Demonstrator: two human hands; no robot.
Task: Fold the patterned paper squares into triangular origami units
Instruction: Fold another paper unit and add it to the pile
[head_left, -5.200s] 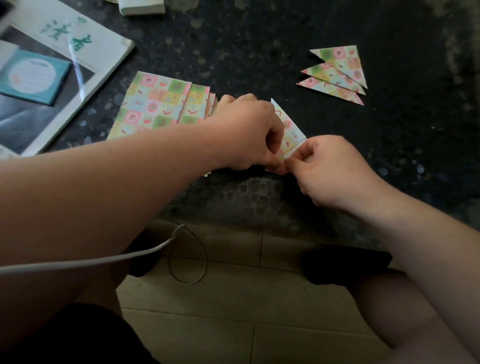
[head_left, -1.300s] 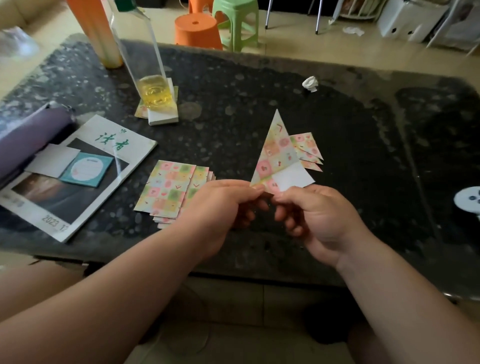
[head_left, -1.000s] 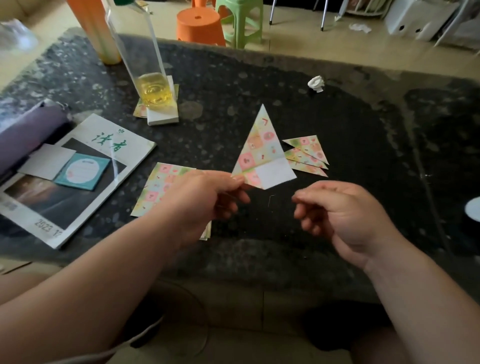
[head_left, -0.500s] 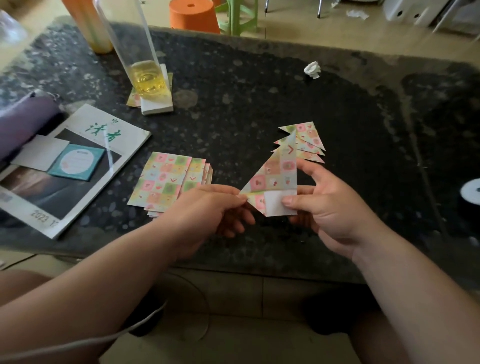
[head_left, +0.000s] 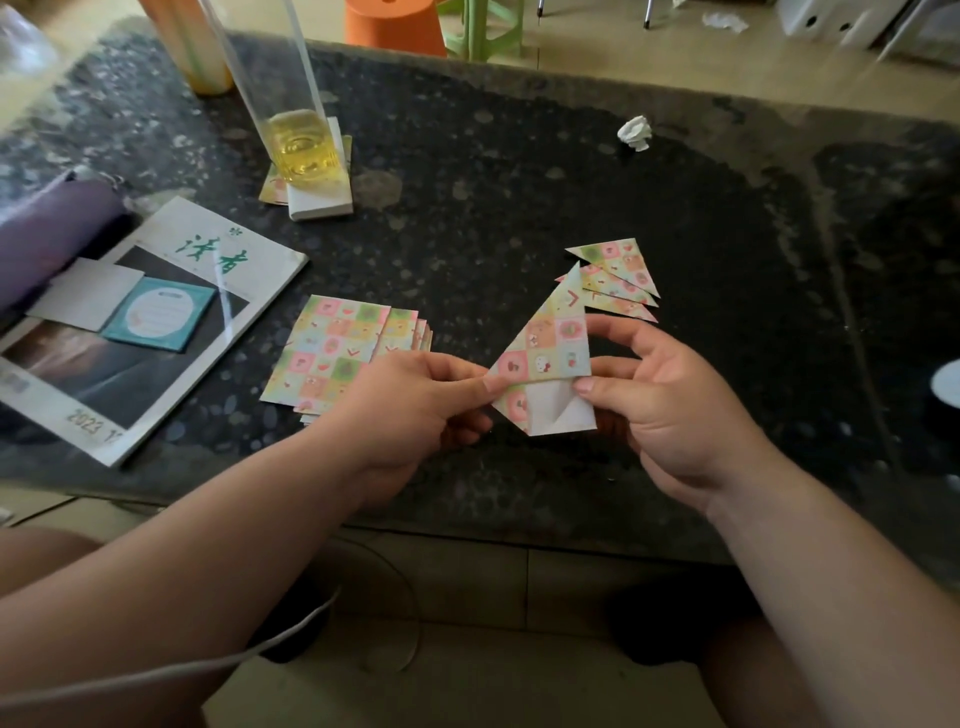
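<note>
A partly folded patterned paper (head_left: 550, 353) stands upright above the table's front edge, a pointed triangle on top with a white flap at the bottom. My left hand (head_left: 415, 410) pinches its left corner. My right hand (head_left: 660, 410) pinches its right edge, thumb in front and fingers behind. A stack of flat patterned squares (head_left: 337, 348) lies left of my hands. Three finished triangular units (head_left: 618, 275) lie overlapped just beyond the held paper.
A magazine (head_left: 156, 312) with a teal card and a white card lies at the left, beside a purple pouch (head_left: 47, 234). A tall clear bottle of yellow liquid (head_left: 301, 140) stands on a white block. A crumpled paper ball (head_left: 636, 132) lies far right. Stools stand beyond the dark stone table (head_left: 519, 171).
My right hand, which had let go a second ago, has taken hold of the paper's right edge again. The paper has come lower and nearer to me, still held by my left hand.
</note>
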